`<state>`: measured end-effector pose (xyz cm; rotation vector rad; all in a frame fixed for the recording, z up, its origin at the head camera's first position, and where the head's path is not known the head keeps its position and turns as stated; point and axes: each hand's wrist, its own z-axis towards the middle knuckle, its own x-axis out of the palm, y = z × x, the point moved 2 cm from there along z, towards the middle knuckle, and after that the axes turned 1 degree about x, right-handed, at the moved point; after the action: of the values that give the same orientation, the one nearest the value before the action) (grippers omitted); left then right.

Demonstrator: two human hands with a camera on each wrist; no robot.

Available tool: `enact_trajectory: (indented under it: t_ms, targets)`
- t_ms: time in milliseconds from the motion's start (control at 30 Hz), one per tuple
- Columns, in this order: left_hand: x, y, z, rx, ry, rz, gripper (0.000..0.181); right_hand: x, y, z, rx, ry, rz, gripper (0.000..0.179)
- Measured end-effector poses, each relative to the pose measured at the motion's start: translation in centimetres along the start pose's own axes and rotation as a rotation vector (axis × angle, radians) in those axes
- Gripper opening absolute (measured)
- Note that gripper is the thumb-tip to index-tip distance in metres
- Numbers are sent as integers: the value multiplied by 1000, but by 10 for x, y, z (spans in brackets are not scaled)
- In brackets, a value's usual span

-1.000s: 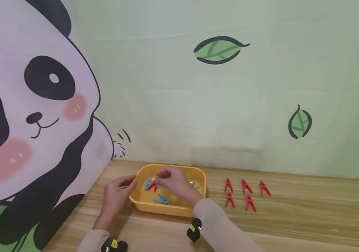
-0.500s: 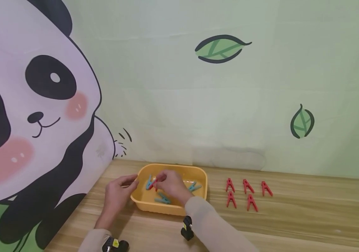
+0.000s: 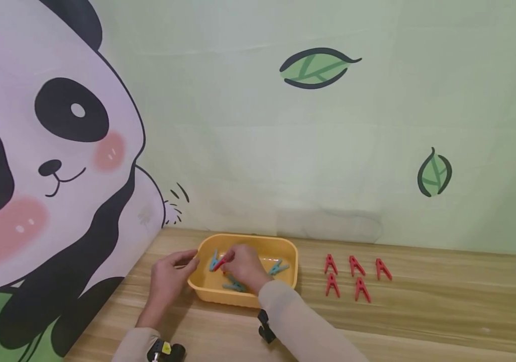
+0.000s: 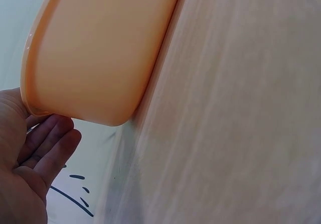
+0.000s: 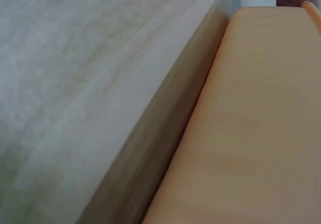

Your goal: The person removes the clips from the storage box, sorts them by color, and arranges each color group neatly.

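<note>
My left hand (image 3: 166, 280) holds the left rim of a yellow plastic tub (image 3: 269, 245); in the left wrist view its fingers (image 4: 56, 146) curl under the rim. Inside the tub, my right hand (image 3: 246, 265) pinches a red clothespin (image 3: 219, 263) between thumb and fingertips. Right beside it leans a light blue clothespin (image 3: 214, 261) near the left wall. Another blue clothespin (image 3: 234, 285) lies toward the front and a further blue clothespin (image 3: 278, 268) at the right. Part of the tub floor is hidden under the right hand. The right wrist view shows mostly the tub's outer wall (image 5: 251, 108).
Right of the tub, several red clothespins (image 3: 332, 285) lie in two rows on the wooden table (image 3: 443, 301). A green wall cloth (image 3: 239, 151) with a printed panda (image 3: 117, 201) and leaves rises directly behind and at the left.
My right forearm has shifted slightly left and the hand lower into the tub, with the red clothespin still pinched. The right-hand blue clothespin shows more fully. The left hand stays on the rim.
</note>
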<state>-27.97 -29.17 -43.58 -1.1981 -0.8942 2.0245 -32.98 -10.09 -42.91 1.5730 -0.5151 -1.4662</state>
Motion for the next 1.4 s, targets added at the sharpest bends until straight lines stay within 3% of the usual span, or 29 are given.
enact_trajectory:
  t_ms: [333,933,1400]
  targets:
    - [0,0,0,-14,8,1,26,4,-1,6,-62,-15,-228,11]
    - [-1,0,-1,-9,7,13,27,0,2,1,-16,12,-278,21]
    - [0,0,0,0,7,4,26,-7,2,-4,-25,63,-305,14]
